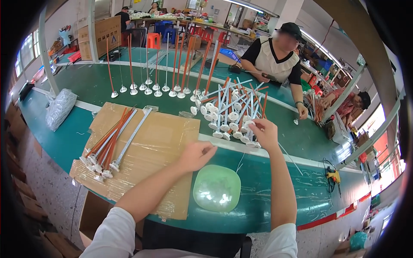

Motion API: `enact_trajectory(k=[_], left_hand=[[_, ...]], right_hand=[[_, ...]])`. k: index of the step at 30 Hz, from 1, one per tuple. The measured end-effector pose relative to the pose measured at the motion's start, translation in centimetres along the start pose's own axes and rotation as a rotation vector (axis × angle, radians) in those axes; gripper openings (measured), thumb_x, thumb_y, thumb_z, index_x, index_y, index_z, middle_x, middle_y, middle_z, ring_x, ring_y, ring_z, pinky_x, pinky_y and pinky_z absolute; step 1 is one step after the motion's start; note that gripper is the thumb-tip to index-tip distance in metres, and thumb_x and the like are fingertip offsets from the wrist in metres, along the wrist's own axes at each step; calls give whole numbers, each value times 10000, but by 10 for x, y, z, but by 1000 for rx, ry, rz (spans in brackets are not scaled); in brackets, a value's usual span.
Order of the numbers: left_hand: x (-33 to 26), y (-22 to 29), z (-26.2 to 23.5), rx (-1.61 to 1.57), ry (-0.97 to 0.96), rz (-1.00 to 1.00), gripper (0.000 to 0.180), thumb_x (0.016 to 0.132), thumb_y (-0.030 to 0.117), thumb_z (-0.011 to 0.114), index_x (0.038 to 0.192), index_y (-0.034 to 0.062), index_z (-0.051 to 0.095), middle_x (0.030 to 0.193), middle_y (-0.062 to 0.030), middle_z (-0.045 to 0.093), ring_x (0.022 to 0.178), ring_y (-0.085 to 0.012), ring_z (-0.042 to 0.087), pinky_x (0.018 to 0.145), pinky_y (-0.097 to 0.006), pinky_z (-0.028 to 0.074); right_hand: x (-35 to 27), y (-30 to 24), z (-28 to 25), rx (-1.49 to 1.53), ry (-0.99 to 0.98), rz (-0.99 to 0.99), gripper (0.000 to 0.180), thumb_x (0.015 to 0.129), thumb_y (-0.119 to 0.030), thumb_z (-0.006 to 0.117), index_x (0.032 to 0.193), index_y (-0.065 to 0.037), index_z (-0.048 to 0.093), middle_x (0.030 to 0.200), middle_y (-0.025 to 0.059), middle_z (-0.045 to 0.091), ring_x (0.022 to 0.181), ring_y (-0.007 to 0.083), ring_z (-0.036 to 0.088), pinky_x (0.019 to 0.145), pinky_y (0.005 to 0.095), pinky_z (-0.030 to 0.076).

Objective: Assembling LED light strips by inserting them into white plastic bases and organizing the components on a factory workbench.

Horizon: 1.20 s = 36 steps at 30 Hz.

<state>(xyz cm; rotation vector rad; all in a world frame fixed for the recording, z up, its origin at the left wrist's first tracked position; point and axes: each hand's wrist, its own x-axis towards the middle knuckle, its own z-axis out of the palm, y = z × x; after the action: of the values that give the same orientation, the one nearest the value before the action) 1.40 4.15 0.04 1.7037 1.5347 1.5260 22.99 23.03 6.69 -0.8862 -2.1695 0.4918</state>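
Observation:
My right hand reaches into a heap of thin orange and pale blue sticks with white round bases. Its thumb and fingertips pinch one white round base at the near side of the heap. My left hand hovers by the right edge of a cardboard sheet, its fingers curled together; whatever may be between them is hidden. A smaller bundle of the same sticks lies on the cardboard, bases toward me. Below my hands sits a light green plastic dish, its contents blurred by glare.
Several such sticks stand upright on their white bases along the green belt. A plastic-wrapped package lies at left, a yellow corded tool at right. Across the belt, a co-worker reaches a hand toward the belt.

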Motion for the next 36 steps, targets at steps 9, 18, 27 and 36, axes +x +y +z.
enact_trajectory(k=[9, 18, 27, 36], left_hand=[[-38, 90, -3, 146, -299, 147, 694, 851, 159, 737, 1460, 111, 407, 954, -129, 721, 785, -244, 712, 699, -356, 570], [-34, 84, -2, 105, -272, 220, 557, 887, 67, 636, 1397, 56, 412, 958, -151, 716, 820, -341, 711, 717, -399, 553], [-35, 77, -12, 215, -496, 89, 390, 936, 73, 586, 1299, 33, 448, 799, -113, 691, 730, -284, 700, 666, -373, 523], [-47, 55, -5, -71, -136, -71, 239, 981, 78, 568, 1176, 31, 440, 829, -73, 635, 739, -146, 631, 670, -321, 501]], right_hand=[[-138, -117, -26, 89, 113, -246, 181, 739, -9, 734, 920, -17, 742, 862, 95, 709, 758, 184, 692, 631, 295, 573], [-122, -132, 5, 130, -8, -478, 213, 773, 9, 719, 983, -24, 716, 959, 110, 705, 838, 259, 692, 683, 326, 570], [-136, -124, 18, 205, -13, -415, 205, 822, -6, 718, 1027, 3, 711, 1015, 147, 707, 837, 269, 705, 701, 342, 574], [-150, -116, 17, -22, -392, -311, 284, 804, -202, 759, 976, 11, 685, 1003, 177, 663, 906, 334, 673, 809, 399, 563]])
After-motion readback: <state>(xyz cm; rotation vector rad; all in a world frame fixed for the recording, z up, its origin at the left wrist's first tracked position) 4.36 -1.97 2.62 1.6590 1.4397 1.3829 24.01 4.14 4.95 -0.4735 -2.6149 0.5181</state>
